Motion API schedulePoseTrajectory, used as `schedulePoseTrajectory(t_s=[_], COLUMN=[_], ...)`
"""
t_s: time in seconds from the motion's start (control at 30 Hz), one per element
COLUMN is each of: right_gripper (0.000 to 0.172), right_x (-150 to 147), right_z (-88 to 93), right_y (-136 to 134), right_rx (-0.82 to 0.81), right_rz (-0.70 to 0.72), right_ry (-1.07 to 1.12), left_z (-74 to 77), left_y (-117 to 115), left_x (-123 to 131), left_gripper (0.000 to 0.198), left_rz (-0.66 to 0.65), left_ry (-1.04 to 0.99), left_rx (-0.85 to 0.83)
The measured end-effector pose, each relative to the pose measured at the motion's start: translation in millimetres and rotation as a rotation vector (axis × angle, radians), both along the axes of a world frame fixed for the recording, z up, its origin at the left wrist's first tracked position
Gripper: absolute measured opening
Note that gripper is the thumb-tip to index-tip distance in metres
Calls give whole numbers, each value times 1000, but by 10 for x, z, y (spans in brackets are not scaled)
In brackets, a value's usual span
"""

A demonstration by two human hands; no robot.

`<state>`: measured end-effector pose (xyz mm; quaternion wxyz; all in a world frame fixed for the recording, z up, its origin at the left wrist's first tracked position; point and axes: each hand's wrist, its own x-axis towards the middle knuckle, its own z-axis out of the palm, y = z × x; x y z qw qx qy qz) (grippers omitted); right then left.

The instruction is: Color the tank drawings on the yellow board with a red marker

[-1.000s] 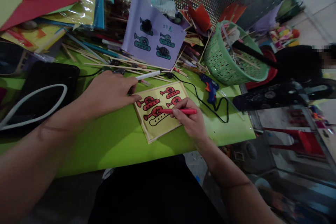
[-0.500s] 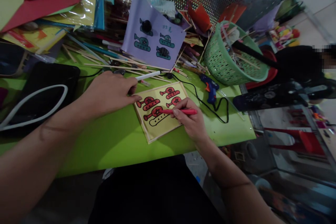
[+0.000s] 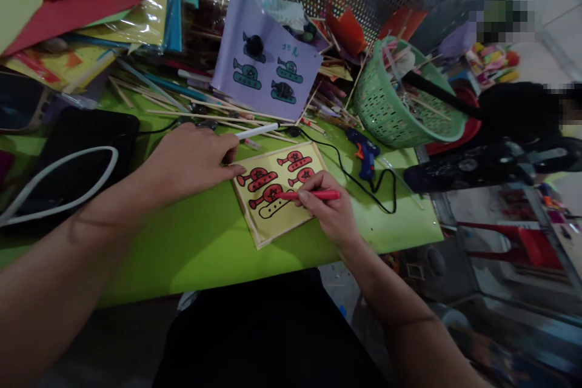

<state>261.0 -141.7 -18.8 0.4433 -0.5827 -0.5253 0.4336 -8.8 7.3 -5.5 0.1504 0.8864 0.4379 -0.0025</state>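
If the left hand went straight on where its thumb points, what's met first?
The left hand would likely meet the framed yellow card first; its thumb appears at the card's edge, though contact is unclear.

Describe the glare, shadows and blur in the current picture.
Head view: white glare streaks the clear plastic wrapping at upper left; head view: shadow darkens the green table beside the left forearm; head view: background at far right looks soft, with pixelated patches at upper right; head view: drawings on the yellow card stay readable.
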Motion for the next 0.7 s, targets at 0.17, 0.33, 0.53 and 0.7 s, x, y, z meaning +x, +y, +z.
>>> schedulePoseTrajectory(t_s=[0.17,0.33,0.53,0.7], right_gripper=[41,39,29,29], right_x=[-1,-1,-2,-1], right_z=[-5,-9,-10,-1], right_y=[2,-1,-4,-2], right_rx=[18,-2,10,14], right_rz=[-27,-12,-14,-8], right_ry=[-27,-28,-27,-11], left_z=[17,-5,-1,-9], left_y=[-10,-7,0,-10], left_x=[11,4,1,0], left_gripper=[33,30,34,33], left_rz=[6,18,7,8], left_ry=[-22,-64,-51,-48], left_rx=[-23,-26,-24,-4])
